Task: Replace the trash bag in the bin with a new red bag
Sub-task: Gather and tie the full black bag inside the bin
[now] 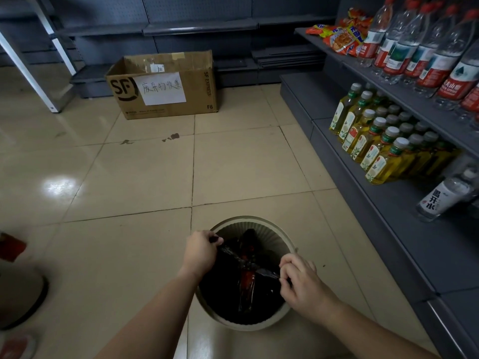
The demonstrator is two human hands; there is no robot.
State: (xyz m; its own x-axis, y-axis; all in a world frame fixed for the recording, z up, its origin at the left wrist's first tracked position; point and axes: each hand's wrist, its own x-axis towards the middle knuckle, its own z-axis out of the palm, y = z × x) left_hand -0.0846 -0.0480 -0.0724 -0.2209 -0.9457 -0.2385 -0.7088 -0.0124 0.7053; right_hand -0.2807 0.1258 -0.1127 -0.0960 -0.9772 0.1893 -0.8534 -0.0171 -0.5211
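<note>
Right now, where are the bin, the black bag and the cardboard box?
bin (261, 221): head view, far rim.
black bag (223, 288): head view, left side, inside the bin.
cardboard box (199, 99): head view, front face.

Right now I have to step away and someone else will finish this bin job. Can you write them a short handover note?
Left hand: fingers pinching the black bag at its left edge.
Right hand: fingers pinching the bag's right edge.
The bag sits inside the round bin on the floor, loosened from the rim and gathered toward the middle, with something red showing in it.
Done: old bag's edges pulled in.
Left: lift the old bag out, then line the bin with a new red bag. I cannot clearly pick out the new bag in view.
A cardboard box stands farther ahead.
</note>
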